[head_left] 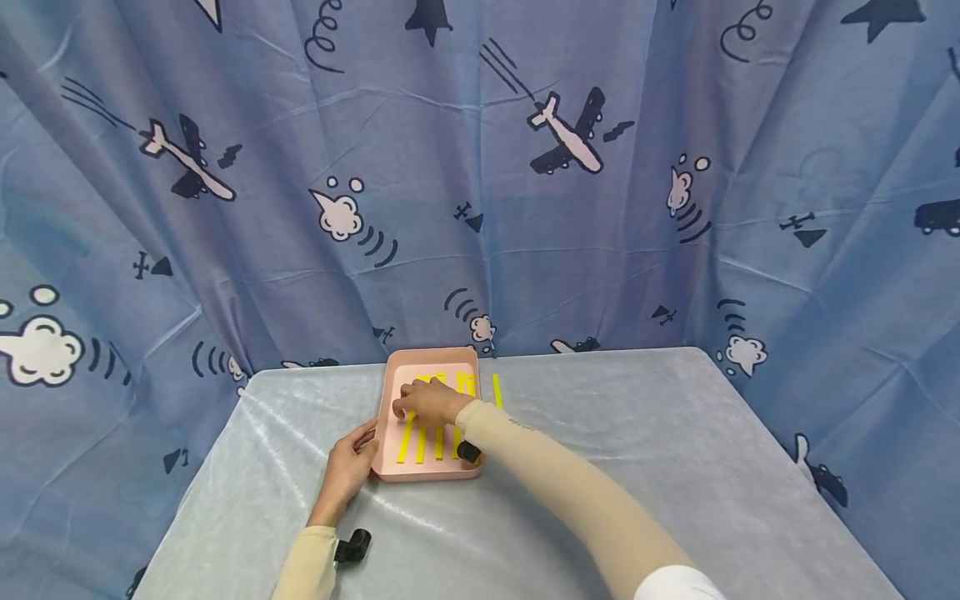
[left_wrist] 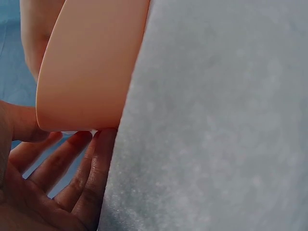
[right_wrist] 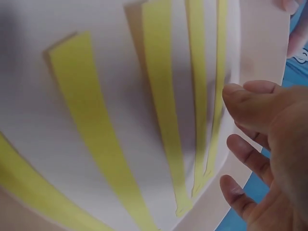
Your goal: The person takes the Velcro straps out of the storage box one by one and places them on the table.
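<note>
A shallow pink tray [head_left: 427, 477] lies on the table with several flat yellow strips [head_left: 438, 443] side by side in it. My left hand [head_left: 348, 471] is at the tray's left side; its spread, fairly straight fingers touch the outer wall [left_wrist: 91, 72] in the left wrist view. Over the tray reaches my right hand [head_left: 431, 402], hiding the middle of some strips. In the right wrist view, a fingertip [right_wrist: 232, 90] is right at the outermost yellow strip [right_wrist: 220, 62], which lies flat on the tray floor. The other right fingers are loosely bent and spread.
One more yellow strip [head_left: 497, 390] lies beyond the tray's right edge, partly hidden by the right sleeve [head_left: 562, 475]. A grey cloth covers the table [head_left: 637, 433]. Behind it hangs a blue patterned curtain [head_left: 420, 133]. A black wrist camera [head_left: 354, 547] sits on the left wrist.
</note>
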`<state>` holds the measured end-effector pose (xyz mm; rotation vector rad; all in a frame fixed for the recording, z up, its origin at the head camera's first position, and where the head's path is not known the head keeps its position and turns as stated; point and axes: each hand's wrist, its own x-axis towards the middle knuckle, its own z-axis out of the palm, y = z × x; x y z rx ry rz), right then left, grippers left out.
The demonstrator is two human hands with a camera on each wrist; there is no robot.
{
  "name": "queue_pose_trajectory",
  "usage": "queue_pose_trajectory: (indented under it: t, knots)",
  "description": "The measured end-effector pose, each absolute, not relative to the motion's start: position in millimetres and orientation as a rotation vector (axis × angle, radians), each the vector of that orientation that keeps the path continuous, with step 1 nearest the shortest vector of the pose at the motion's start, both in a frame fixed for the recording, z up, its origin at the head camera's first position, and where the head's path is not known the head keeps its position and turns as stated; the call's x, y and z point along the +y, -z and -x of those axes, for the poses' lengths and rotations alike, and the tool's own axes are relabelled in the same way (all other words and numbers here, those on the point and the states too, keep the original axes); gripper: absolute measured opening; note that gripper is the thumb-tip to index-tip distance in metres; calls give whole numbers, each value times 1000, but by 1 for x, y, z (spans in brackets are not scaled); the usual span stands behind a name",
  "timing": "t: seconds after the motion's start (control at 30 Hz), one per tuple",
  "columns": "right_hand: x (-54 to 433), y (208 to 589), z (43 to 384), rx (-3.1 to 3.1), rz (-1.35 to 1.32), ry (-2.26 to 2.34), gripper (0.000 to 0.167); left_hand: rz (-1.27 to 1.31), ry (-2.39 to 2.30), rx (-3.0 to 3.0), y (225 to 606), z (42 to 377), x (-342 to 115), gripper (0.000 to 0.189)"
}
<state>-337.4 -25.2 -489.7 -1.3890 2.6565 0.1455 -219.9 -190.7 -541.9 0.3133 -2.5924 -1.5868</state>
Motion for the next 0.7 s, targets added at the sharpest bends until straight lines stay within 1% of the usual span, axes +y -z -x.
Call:
queue_pose_trajectory:
  t: [0.33,0.6,0.7]
  knots:
    - [-34,492,333,2648,1409,-308,22,-292,1601,-2580,542,220,-189,43]
    - [-41,500,335,2653,1444,-297,18,-281,1590,-2585,543,219,-192,42]
    - [-43,502,336,2674,1447,-311,20,-272,1574,-2586,543,220,-192,42]
